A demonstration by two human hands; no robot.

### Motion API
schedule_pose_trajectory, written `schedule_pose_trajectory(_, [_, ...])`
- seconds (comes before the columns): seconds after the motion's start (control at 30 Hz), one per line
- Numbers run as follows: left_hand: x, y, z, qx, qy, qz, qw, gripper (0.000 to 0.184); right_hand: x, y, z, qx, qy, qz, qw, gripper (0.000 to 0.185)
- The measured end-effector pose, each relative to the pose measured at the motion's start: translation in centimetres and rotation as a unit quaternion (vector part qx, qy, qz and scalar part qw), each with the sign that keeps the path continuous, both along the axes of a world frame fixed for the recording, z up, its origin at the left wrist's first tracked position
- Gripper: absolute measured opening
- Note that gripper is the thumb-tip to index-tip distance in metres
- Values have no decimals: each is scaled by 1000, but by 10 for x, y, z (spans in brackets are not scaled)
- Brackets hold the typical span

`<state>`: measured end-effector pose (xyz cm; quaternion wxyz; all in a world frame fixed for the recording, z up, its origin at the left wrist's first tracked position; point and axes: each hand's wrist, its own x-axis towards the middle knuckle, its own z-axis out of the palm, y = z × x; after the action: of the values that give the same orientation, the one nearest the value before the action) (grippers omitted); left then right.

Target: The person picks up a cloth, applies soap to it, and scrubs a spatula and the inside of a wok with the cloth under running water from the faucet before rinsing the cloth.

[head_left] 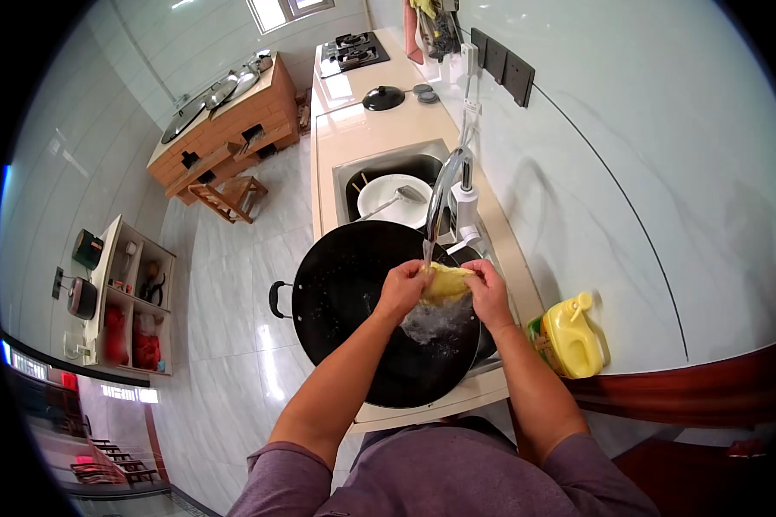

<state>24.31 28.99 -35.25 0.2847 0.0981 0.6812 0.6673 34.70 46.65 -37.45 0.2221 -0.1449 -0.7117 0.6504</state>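
A yellow cloth [447, 283] is stretched between my two hands under the running faucet [444, 194]. My left hand [403, 289] pinches its left edge, and my right hand [489, 293] grips the right edge. Water runs off the cloth and splashes into a large black wok [345, 345] below. The wok rests over the sink area, with one loop handle [276, 300] sticking out to the left. Both hands are above the wok's right side.
Behind the wok, the steel sink [345, 172] holds a white plate [379, 200], a metal spatula [411, 196] and chopsticks [364, 178]. A yellow jug [569, 336] stands right by the wall. Farther back are a black lid [384, 98] and a gas stove [353, 53].
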Motion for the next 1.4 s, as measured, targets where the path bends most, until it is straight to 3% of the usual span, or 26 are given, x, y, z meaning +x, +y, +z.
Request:
schedule_pose_trajectory(0.1, [2,1,6,0,29,-12,1000,18,-3,-14,7,12,40,38,998,15])
schedule_pose_trajectory(0.2, [-1,-2,3,-63,104,-36,992,21,-5,-18,14,175,-4,54,983,22])
schedule_pose_trajectory(0.23, [-3,-5,2,-87,134,-40,986,22,-6,-17,10,174,6,60,983,23])
schedule_pose_trajectory(0.33, [-7,-12,6,-49,41,-13,998,22,-7,-16,10,233,-1,25,972,28])
schedule_pose_trajectory(0.43, [-8,-15,10,-17,-27,22,999,22,-10,-25,21,378,117,-88,914,33])
schedule_pose_trajectory(0.53, [-6,-12,6,19,-54,45,997,22,2,-39,17,185,38,44,981,34])
schedule_pose_trajectory(0.7, [7,-12,21,-68,10,68,995,31,10,-52,2,69,-42,84,993,30])
schedule_pose_trajectory(0.8, [7,-17,27,-124,48,39,990,36,9,-44,-6,126,-45,92,987,24])
schedule_pose_trajectory(0.9, [1,-23,12,-121,73,-11,990,39,6,-38,-2,264,66,31,962,17])
schedule_pose_trajectory(0.93, [-1,-26,5,-110,80,-27,990,40,4,-38,0,227,64,27,971,15])
schedule_pose_trajectory(1.03, [14,-35,51,-238,276,-158,918,41,-3,-41,13,159,58,22,985,13])
schedule_pose_trajectory(1.13, [9,-38,67,-413,351,-262,798,42,-11,-47,31,171,64,45,982,14])
schedule_pose_trajectory(1.23, [-6,-50,49,-397,380,-224,804,41,-24,-47,34,166,71,83,980,20])
schedule_pose_trajectory(1.33, [-5,-52,78,-410,253,-218,849,40,-33,-39,45,119,45,189,974,26])
schedule_pose_trajectory(1.37, [-4,-56,72,-357,245,-190,881,41,-35,-38,49,171,52,207,962,27])
schedule_pose_trajectory(1.4, [-5,-59,69,-366,244,-197,876,40,-36,-37,53,222,58,225,947,28])
